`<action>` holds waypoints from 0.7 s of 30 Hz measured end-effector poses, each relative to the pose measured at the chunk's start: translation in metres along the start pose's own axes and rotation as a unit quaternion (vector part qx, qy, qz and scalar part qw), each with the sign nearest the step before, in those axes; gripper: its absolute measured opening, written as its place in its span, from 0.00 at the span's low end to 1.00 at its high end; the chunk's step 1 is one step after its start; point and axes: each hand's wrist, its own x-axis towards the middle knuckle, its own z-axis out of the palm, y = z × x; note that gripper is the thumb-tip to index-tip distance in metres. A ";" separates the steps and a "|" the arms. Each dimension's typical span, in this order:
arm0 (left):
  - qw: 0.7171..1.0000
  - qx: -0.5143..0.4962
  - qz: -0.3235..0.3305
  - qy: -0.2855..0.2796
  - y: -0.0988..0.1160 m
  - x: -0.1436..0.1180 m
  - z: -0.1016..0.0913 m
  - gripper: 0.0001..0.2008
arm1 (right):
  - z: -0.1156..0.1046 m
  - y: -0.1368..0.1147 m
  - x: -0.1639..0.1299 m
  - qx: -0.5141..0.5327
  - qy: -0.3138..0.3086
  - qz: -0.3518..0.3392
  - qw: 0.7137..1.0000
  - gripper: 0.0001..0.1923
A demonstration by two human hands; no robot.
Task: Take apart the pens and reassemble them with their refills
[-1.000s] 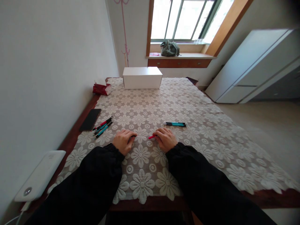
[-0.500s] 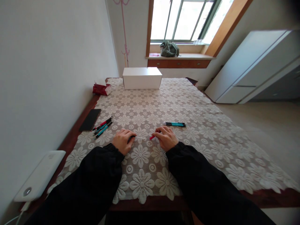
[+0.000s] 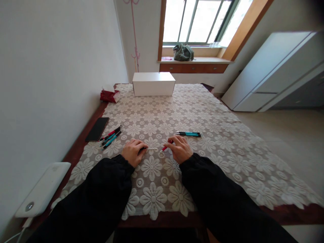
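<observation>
head view, forward-down, over near table (image 3: 76,152)

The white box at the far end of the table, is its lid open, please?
No, the white box sits fully closed on the lace tablecloth.

A thin pale refill (image 3: 152,148) lies level above the lace cloth, its dark end pinched in the left hand's fingers. A red pen barrel (image 3: 165,147) tilts up rightward, just beside the refill's free tip, gripped by the right hand

Pens (image 3: 110,136) left of hands, 2 pens (image 3: 188,134) right, box (image 3: 153,83) behind
</observation>
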 end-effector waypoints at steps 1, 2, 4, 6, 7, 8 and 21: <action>1.000 0.000 0.000 -0.001 0.000 0.000 0.000 0.07 | 0.000 0.000 0.000 -0.003 -0.002 0.006 1.000 0.16; 1.000 -0.001 0.000 -0.001 -0.001 0.000 0.000 0.07 | -0.001 0.001 0.000 -0.007 -0.004 0.015 1.000 0.16; 1.000 -0.001 0.001 0.000 -0.001 0.000 0.001 0.07 | -0.001 0.002 0.000 -0.018 -0.009 0.038 0.999 0.14; 1.000 0.001 0.005 0.004 -0.001 0.000 0.001 0.08 | -0.001 0.004 -0.001 -0.031 -0.019 0.067 0.997 0.14; 1.000 0.002 0.007 0.004 -0.001 0.000 0.001 0.08 | -0.001 0.005 -0.001 -0.036 -0.026 0.081 0.996 0.14; 1.000 0.003 0.010 0.003 -0.001 0.000 0.001 0.08 | 0.000 0.006 -0.002 -0.040 -0.032 0.091 0.995 0.13; 0.993 -0.082 0.085 0.012 0.000 -0.001 0.004 0.10 | -0.001 -0.014 0.003 0.096 -0.021 0.002 0.995 0.08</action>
